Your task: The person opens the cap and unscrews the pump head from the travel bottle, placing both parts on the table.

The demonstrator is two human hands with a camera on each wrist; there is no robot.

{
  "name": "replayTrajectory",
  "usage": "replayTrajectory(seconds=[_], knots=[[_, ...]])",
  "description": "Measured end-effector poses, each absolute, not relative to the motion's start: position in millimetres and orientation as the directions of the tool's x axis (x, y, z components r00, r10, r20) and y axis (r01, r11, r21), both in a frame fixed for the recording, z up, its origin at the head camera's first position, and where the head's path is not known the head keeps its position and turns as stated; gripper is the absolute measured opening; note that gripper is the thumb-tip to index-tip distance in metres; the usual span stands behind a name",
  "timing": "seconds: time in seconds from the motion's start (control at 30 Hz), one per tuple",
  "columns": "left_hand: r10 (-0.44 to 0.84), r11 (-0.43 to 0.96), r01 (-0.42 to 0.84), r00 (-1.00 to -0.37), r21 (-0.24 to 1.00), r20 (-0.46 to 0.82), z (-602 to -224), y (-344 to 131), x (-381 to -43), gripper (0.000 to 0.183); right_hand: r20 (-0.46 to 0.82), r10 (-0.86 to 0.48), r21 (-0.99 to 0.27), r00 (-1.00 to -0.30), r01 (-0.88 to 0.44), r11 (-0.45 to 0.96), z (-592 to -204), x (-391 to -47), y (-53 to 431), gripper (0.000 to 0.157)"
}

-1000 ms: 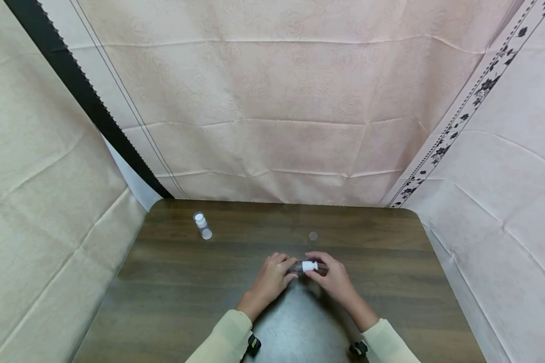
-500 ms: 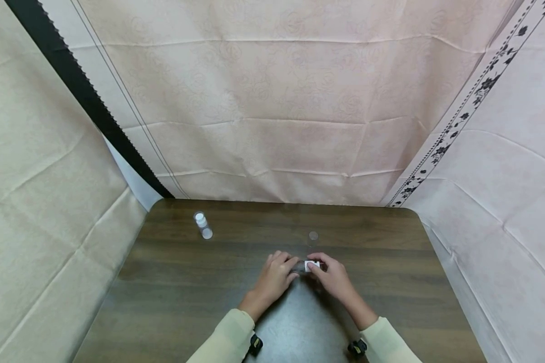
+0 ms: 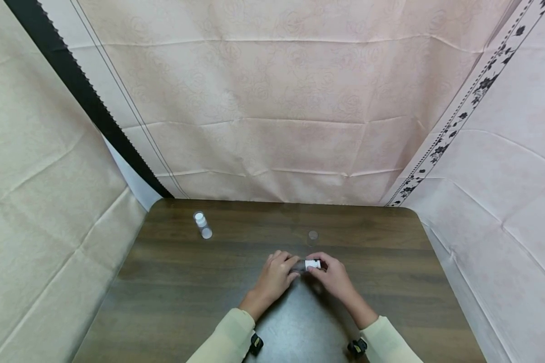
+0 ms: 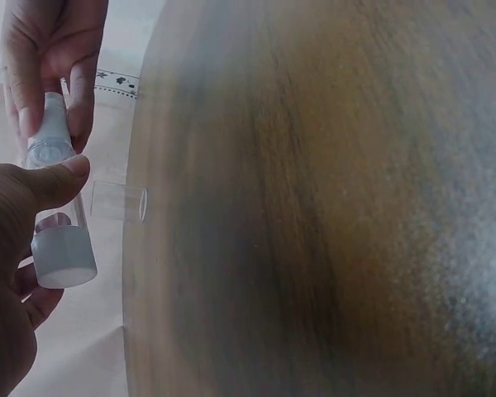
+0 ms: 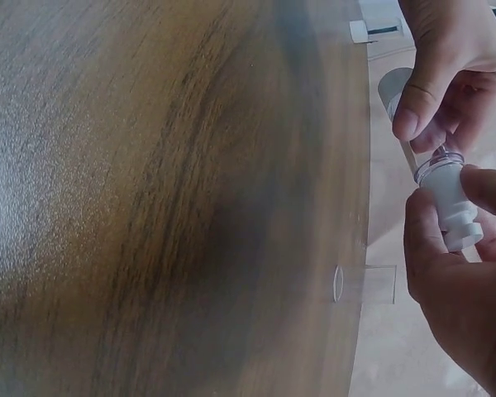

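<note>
A clear pump bottle with a white base (image 4: 64,258) lies sideways between my two hands, just above the table in the head view. My left hand (image 3: 274,275) grips its clear body, thumb across it, fingers beneath. My right hand (image 3: 333,276) pinches the white pump top (image 5: 450,203) at the other end. A clear ring of the bottle neck shows beside the pump top in the right wrist view. Beyond my hands a clear cap (image 3: 313,235) stands on the table.
A second bottle (image 3: 203,226) with a white top and white base stands near the far left of the wooden table (image 3: 172,292). Pale cloth (image 3: 272,126) hangs behind the table and along both sides.
My right fingers have shifted around the white pump top, with the thumb changing place on it. My left hand has edged slightly right; the cap and second bottle have stayed put.
</note>
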State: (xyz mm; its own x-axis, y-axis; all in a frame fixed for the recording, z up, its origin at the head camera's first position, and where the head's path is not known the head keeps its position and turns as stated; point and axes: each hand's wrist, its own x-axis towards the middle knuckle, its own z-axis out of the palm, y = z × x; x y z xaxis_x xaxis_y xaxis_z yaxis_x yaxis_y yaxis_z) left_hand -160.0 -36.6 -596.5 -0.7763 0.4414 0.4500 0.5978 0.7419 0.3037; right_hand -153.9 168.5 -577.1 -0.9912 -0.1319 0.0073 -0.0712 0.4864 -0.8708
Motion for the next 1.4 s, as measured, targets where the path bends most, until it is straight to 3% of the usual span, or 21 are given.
replayTrajectory(seconds=[0.37, 0.8, 1.03, 1.4], knots=[[0.438, 0.753, 0.57, -0.807, 0.328, 0.397, -594, -36, -158, 0.038, 0.065, -0.154, -0.903, -0.986, -0.124, 0.411, -579, -150, 167, 0.025], [0.447, 0.751, 0.597, -0.773, 0.28, 0.45, -595, -36, -159, 0.039, 0.239, -0.174, -0.9, -0.955, -0.285, 0.33, -572, -142, 159, 0.034], [0.456, 0.747, 0.627, -0.725, 0.221, 0.516, -596, -37, -161, 0.038, 0.06, -0.107, -0.945, -0.992, -0.091, 0.313, -582, -150, 168, 0.048], [0.508, 0.748, 0.657, -0.654, 0.088, 0.56, -597, -36, -164, 0.037, -0.089, -0.051, -0.96, -0.995, 0.073, 0.27, -587, -154, 171, 0.036]])
